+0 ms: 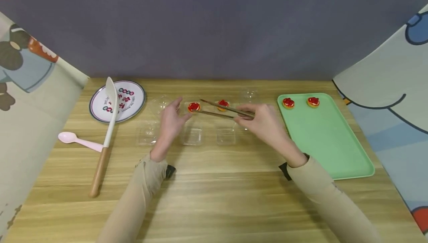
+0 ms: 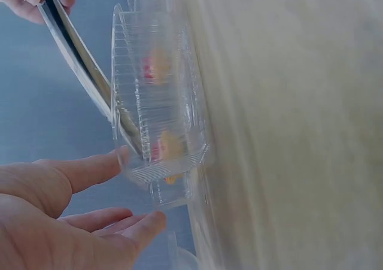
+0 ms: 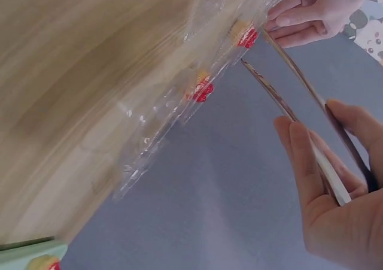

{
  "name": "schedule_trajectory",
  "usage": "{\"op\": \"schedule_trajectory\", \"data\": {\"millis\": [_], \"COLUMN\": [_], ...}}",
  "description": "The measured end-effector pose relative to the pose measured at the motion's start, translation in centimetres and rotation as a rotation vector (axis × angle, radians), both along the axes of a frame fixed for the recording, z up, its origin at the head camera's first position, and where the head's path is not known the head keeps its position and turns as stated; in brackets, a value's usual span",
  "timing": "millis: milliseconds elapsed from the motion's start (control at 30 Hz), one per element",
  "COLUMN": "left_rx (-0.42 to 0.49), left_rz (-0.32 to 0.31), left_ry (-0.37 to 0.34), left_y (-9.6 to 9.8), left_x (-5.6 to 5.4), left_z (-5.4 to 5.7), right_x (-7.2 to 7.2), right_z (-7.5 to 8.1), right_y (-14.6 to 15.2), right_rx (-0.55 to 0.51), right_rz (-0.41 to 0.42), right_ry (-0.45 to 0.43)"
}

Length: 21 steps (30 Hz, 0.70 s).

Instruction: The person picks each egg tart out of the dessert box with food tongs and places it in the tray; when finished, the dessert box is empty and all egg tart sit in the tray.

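Observation:
My right hand (image 1: 264, 122) grips metal tongs (image 1: 214, 114), whose two arms stand apart and point left. Their tips are close by a small red-topped tart (image 1: 194, 107) in a clear plastic box (image 1: 193, 136). A second such tart (image 1: 223, 104) sits in another clear box (image 1: 226, 136) to its right. My left hand (image 1: 170, 121) is beside the left tart's box, fingers extended and spread from the thumb. In the left wrist view its fingertips (image 2: 157, 220) are right at the end of the clear box (image 2: 128, 54).
A green tray (image 1: 329, 142) at right carries two more tarts (image 1: 301, 103). Another clear box (image 1: 147, 133) lies left of my left hand. At far left are a printed plate (image 1: 137, 101), a long wooden-handled spatula (image 1: 100, 168) across it, and a pink spoon (image 1: 68, 137).

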<state>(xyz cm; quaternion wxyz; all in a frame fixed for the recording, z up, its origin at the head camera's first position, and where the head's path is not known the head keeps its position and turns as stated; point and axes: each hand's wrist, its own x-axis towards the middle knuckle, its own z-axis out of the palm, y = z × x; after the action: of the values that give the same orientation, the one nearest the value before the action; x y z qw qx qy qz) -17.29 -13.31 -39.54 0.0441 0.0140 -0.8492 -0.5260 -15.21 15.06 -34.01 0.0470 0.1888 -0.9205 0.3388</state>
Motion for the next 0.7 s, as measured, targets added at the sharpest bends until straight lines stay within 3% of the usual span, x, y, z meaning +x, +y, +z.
{"op": "schedule_trajectory", "data": {"millis": [333, 667, 700], "left_rx": [-0.105, -0.128, -0.141], "left_rz": [-0.005, -0.025, -0.022], "left_ry": [-0.059, -0.075, -0.087], "left_y": [0.4, 0.6, 0.7], "left_x": [-0.8, -1.5, -1.4], "left_z": [0.0, -0.8, -0.3], "right_x": [-1.0, -1.4, -1.5], "right_z": [0.6, 1.2, 1.3], "right_y": [-1.3, -1.9, -1.9], "right_rx": [0.029, 0.043, 0.048], "right_rz": [0.032, 0.049, 0.052], "right_ry": [-0.045, -0.099, -0.098]}}
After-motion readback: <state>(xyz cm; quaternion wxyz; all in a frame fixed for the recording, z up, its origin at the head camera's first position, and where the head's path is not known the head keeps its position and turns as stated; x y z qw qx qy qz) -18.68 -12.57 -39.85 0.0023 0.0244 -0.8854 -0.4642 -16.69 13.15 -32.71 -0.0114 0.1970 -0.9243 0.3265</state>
